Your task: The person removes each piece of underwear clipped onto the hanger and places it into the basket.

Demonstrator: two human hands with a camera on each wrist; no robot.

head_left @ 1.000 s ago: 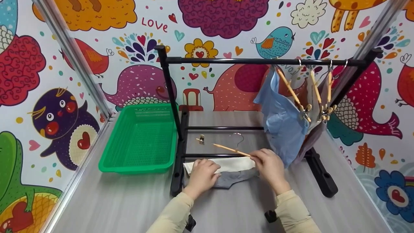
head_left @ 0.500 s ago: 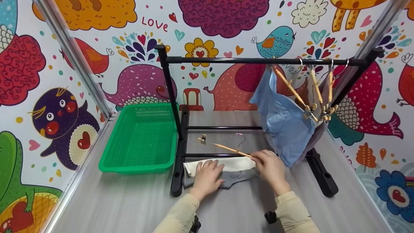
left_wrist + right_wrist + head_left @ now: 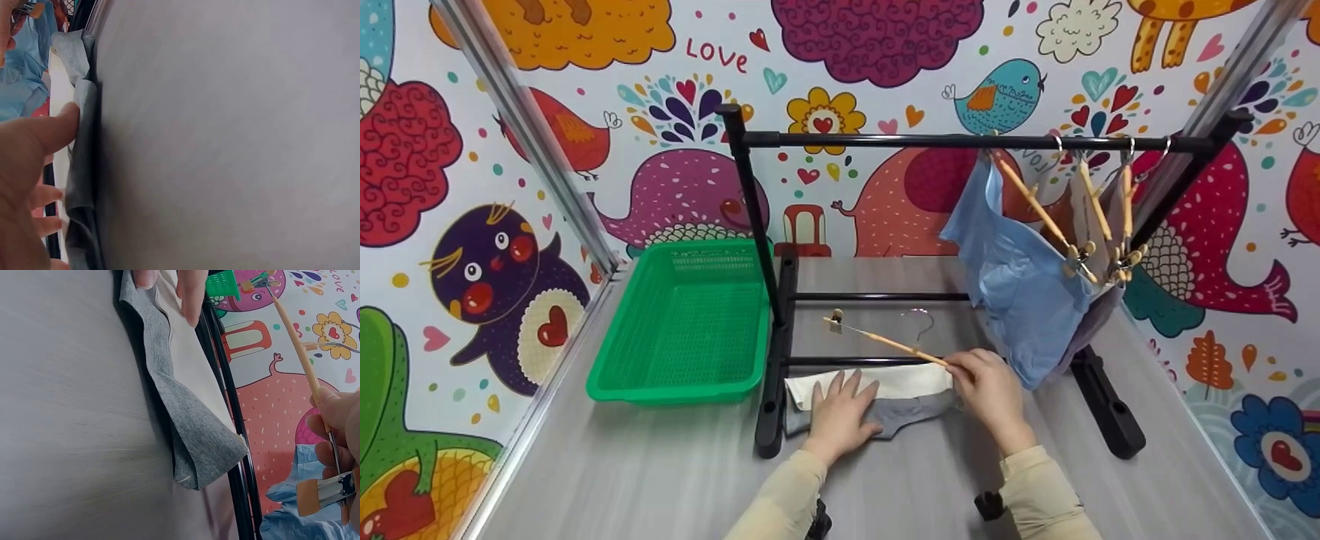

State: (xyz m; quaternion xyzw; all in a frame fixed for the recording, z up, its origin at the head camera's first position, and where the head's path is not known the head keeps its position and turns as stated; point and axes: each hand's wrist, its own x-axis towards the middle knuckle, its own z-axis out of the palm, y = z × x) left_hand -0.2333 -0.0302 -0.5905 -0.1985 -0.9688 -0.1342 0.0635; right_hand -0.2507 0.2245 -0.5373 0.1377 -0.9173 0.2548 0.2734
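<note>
A folded grey garment with a cream band lies flat at the front of the rack. My left hand rests on it with fingers spread, and in the left wrist view its thumb touches the grey fold. Beside the garment's right end, my right hand pinches a wooden clip hanger, held slanting above the cloth. One clip shows at the hanger's far end. The other clip sits by my right fingers in the right wrist view.
The black rack stands around the work area. Several clip hangers hang at its right, with a light blue cloth in front. At left stands a green basket. A patterned wall closes the back.
My left hand has slid right along the garment and its fingers have spread. The hanger in my right hand has shifted slightly right and down. The hanging blue cloth has swung a little.
</note>
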